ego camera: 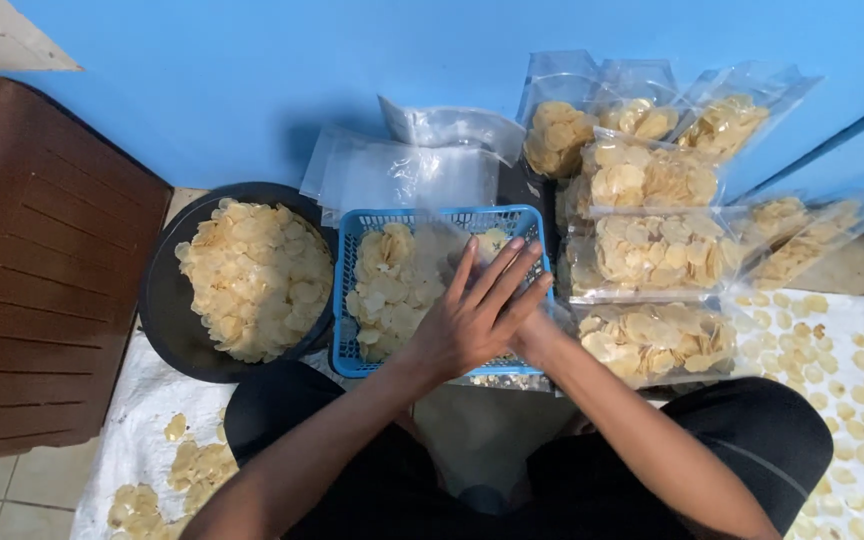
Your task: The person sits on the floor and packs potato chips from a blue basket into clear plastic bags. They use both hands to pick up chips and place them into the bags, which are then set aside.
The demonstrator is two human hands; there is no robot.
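My left hand point(467, 320), fingers flat, presses the clear bag point(452, 255) over the blue basket point(372, 222); right hand's point(532, 325) fingers hidden. Chips point(392, 285) look light, brittle; grip the bag's rim.

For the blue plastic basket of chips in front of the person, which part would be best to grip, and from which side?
Probably the blue basket by its two short side rims, coming from above with one hand per side. Its open lattice walls and raised rim offer finger holds. The left rim is bare but sits close to the black bowl; the right rim lies under the left hand and right hand, beside the filled bags.
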